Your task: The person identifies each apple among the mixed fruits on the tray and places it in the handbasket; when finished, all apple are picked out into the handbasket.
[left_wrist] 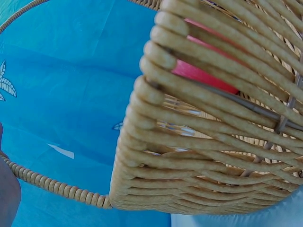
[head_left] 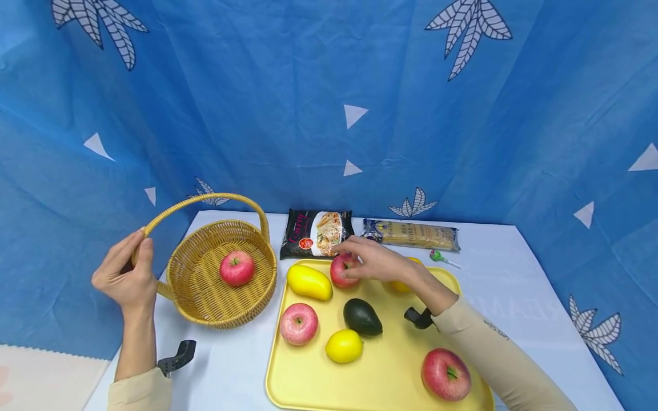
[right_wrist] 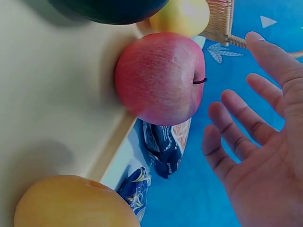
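A: Left hand [head_left: 123, 274]?
B: Clamped on the handle [head_left: 222, 196] at the basket's [head_left: 205, 297] 9 o'clock; presumably steadies it and leans the handle off the opening. One apple [head_left: 237, 268] inside.
A: Right?
B: Right hand [head_left: 380, 260]: fingers apart, not touching the rear apple [right_wrist: 158, 78], which sits at the tray's [head_left: 308, 388] 11 o'clock.
A: Obstacles?
B: From that apple: long yellow fruit [head_left: 309, 282] crowding 8–9 o'clock, dark green fruit [head_left: 362, 317] at 5, noodle packet [head_left: 303, 231] at 11.

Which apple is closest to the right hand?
The apple at the tray's far edge, by the black packet: the right hand hovers over it. Two more tray apples are farther off, and another sits in the basket.
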Tool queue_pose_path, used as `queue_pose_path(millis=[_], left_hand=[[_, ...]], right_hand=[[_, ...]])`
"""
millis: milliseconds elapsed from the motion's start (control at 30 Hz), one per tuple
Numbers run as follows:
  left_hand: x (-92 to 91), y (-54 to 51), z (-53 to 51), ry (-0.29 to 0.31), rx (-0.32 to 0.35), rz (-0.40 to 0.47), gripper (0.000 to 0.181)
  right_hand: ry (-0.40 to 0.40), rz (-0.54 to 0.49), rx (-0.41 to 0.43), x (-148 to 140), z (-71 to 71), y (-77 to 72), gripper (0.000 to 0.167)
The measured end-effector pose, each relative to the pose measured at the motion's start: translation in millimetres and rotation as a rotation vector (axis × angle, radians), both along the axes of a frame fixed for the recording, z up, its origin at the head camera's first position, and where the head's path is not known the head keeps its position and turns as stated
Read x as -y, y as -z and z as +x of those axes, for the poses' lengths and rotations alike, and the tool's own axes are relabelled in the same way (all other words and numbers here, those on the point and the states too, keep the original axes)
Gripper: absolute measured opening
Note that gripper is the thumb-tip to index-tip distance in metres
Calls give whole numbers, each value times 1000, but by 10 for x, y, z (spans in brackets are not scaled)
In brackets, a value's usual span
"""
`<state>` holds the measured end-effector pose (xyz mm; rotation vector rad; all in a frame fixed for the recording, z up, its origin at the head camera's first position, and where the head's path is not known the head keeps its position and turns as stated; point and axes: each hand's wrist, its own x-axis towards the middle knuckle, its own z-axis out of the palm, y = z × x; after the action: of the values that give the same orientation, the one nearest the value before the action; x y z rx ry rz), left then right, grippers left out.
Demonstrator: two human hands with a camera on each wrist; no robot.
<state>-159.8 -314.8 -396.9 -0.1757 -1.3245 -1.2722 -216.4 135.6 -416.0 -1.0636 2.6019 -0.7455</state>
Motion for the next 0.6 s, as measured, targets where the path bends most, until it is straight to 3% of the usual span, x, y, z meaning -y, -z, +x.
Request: queue_pose_path(millis=[600], left_hand=[[-36,-42,18,3,-3,5,21]], right_hand=[[6,34,47,-24,-39,11,58]])
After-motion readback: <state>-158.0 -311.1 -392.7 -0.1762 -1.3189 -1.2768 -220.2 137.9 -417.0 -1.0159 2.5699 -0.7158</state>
